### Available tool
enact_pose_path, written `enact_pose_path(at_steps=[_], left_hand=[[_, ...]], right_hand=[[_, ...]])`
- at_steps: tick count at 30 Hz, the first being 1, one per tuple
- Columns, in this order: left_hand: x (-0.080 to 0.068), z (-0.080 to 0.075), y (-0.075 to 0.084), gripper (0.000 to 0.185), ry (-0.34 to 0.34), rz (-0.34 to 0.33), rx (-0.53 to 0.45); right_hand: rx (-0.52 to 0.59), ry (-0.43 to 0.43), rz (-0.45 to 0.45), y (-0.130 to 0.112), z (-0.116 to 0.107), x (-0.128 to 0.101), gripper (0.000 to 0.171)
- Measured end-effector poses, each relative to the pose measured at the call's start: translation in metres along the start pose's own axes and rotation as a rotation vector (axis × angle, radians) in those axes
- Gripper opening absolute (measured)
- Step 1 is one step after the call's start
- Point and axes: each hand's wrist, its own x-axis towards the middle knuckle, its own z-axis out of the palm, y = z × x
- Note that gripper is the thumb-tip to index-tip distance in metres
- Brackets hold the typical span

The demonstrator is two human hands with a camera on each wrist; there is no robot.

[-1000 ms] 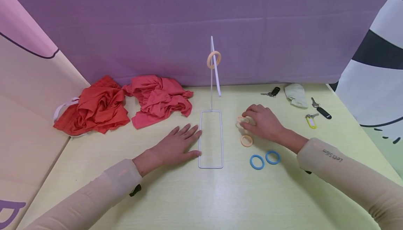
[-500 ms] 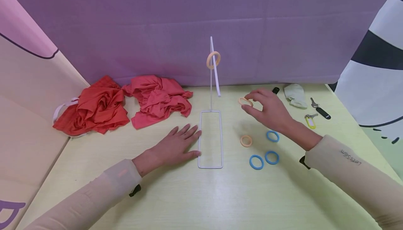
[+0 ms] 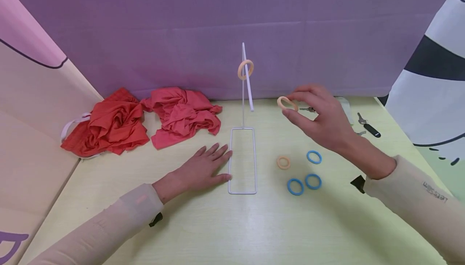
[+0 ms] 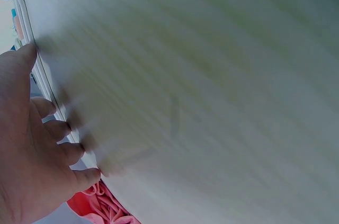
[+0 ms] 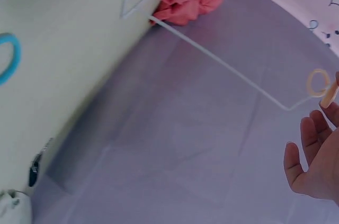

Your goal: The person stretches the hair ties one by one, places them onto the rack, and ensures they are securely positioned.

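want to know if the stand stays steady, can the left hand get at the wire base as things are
Probably yes. The left hand lies flat on the table, fingertips already against the left rail of the wire stand, and nothing sits between them.

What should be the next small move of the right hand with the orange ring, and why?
Probably carry the orange ring left and up toward the white wire stand. The right hand pinches it in the air, one orange ring already hangs there, and the left hand steadies the base.
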Motion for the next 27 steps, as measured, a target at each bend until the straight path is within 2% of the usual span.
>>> enact_pose_path(at_steps=[6,10,13,19,22,27], left_hand=[[-0.001,-0.001,0.001,0.081,0.005,0.005,-0.001],[-0.001,-0.001,0.001,0.081,0.006,0.004,-0.005],[-0.001,-0.001,0.0,0.081,0.006,0.0,-0.002],[-0.001,0.0,0.001,0.081,0.002,-0.006,0.006],[-0.001,-0.001,0.001,0.081,-0.004,-0.005,0.001],[-0.001,-0.002,0.002,0.082,-0.009,-0.005,-0.003]], right_hand=[[0.059,0.081,-0.084,-0.029,-0.011,0.01,0.024],[0.072,0.155,-0.186,-0.049,-0.014,0.015,0.034],[0.016,0.195,-0.306,-0.062,-0.014,0.019,0.036],[-0.129,0.303,-0.536,-0.083,-0.007,0.027,0.023],[-0.178,0.345,-0.601,-0.088,-0.003,0.031,0.018],[-0.254,0.337,-0.64,-0.092,-0.002,0.036,0.017]])
